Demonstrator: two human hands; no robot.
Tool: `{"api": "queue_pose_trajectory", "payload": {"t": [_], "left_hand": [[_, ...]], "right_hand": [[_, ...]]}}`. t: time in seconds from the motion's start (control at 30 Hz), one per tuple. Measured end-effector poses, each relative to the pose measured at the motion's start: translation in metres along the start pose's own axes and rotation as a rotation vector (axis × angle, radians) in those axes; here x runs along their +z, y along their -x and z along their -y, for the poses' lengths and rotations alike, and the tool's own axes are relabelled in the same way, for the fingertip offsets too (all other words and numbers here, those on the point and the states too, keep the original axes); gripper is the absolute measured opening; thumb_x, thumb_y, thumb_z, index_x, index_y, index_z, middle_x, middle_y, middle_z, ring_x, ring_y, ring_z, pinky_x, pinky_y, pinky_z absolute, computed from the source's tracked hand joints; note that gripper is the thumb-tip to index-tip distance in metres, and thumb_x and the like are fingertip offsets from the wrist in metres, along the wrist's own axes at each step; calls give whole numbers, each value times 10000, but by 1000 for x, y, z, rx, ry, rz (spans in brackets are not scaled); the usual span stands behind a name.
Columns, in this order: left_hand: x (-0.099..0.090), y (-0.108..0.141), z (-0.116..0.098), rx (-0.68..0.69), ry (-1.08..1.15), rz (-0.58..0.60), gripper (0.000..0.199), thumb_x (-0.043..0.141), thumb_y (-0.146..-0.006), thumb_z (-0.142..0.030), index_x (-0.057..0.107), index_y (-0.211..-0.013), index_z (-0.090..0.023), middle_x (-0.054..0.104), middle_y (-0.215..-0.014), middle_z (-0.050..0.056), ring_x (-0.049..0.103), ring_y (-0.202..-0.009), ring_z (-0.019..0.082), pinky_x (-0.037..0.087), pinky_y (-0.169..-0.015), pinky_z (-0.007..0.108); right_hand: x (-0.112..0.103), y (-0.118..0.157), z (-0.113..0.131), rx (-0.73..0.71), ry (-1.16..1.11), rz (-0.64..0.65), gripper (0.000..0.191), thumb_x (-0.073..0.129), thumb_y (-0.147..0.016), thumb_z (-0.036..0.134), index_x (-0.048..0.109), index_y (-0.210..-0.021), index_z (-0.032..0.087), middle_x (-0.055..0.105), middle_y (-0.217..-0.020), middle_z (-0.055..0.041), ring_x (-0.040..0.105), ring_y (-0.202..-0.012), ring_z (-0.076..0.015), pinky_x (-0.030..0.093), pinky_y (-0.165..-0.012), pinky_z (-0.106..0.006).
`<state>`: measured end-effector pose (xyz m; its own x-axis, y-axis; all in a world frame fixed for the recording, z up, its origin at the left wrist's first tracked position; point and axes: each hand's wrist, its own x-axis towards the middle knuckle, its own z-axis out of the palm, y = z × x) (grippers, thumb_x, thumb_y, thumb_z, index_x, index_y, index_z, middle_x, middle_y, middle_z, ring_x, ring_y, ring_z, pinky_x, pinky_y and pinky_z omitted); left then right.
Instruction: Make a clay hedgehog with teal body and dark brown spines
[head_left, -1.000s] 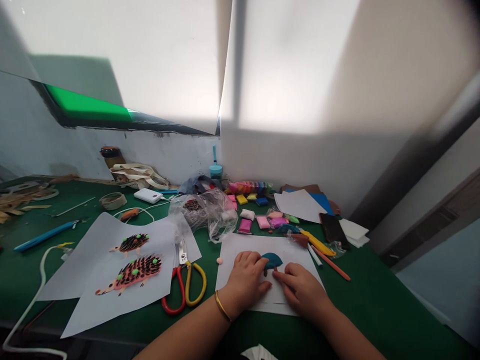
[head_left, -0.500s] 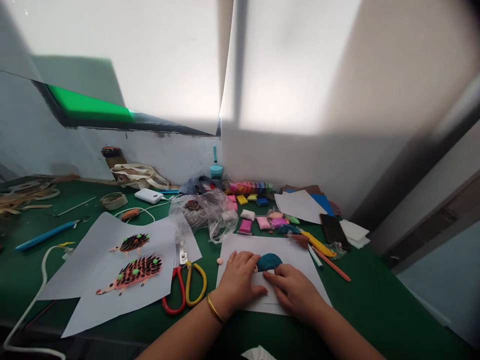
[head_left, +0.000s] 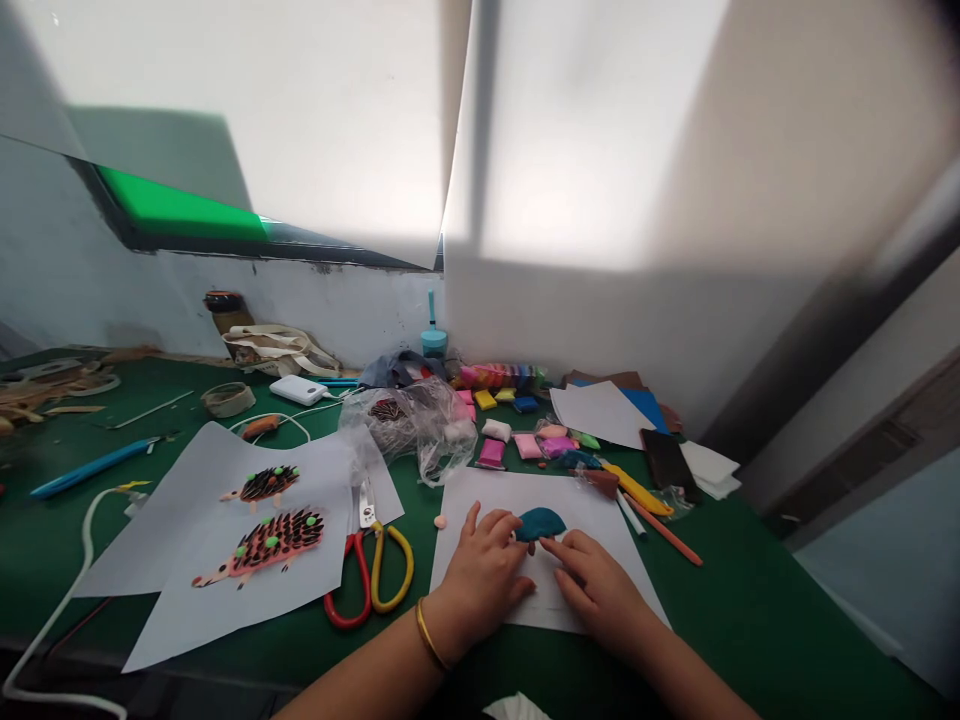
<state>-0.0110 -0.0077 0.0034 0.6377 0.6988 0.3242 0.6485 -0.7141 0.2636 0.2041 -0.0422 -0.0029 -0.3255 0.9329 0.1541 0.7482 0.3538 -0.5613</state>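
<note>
A teal half-round clay shape (head_left: 541, 523) lies on a white sheet (head_left: 487, 487) in front of me. At its left end, the fingers of my left hand (head_left: 486, 565) rest spread on the sheet, with the thumb apart. My right hand (head_left: 596, 580) is at the shape's lower edge, its index finger stretched toward it and the thumb apart. A small brown piece (head_left: 532, 548) shows under the shape, between the hands. Something pale at the shape's left end is mostly covered by my left fingers. A small pink ball (head_left: 440, 521) sits at the sheet's left edge.
Red and yellow scissors (head_left: 367, 510) lie left of the sheet, beside papers bearing two hedgehog figures (head_left: 277, 545). Behind are a plastic bag (head_left: 405, 420) and clay packets (head_left: 492, 453). Pens (head_left: 679, 540) and a dark phone (head_left: 669, 463) lie at the right.
My right hand has moved slightly down and away from the shape's lower edge. The small brown piece beneath the shape now shows. My left hand has shifted only a little.
</note>
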Motion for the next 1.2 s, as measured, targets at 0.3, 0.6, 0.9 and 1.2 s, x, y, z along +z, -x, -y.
{"api": "queue_pose_trajectory", "payload": {"t": [0.3, 0.6, 0.9, 1.2], "left_hand": [[6, 6, -6, 17, -31, 42, 383, 568, -906, -353, 549, -1267, -225, 547, -1346, 70, 408, -1315, 261, 145, -1178, 559], [7, 5, -3, 7, -20, 7, 379, 590, -887, -387, 564, -1236, -241, 562, -1321, 47, 428, -1292, 257, 167, -1177, 554], [6, 4, -4, -107, 22, -56, 460, 718, -768, -364, 592, -1183, -213, 582, -1271, 79, 483, -1233, 290, 302, -1137, 509], [10, 2, 4, -238, 29, 26, 798, 750, -718, -481, 438, -1387, -179, 503, -1405, 155, 444, -1318, 336, 294, -1138, 536]], "right_hand": [[18, 3, 22, 115, 87, -22, 388, 432, -891, 196, 620, -1228, 234, 614, -1050, -97, 547, -1004, -246, 428, -918, -397], [14, 2, 25, 147, 139, 29, 468, 404, -897, 213, 559, -1338, 202, 595, -1137, -107, 524, -1076, -251, 404, -949, -374], [20, 0, 23, 100, 246, 9, 501, 432, -902, 233, 521, -1395, 233, 586, -1149, -117, 524, -1076, -271, 417, -956, -400], [3, 1, -3, 108, 169, -65, 442, 390, -929, 226, 590, -1319, 162, 600, -1054, -117, 562, -996, -233, 478, -888, -348]]}}
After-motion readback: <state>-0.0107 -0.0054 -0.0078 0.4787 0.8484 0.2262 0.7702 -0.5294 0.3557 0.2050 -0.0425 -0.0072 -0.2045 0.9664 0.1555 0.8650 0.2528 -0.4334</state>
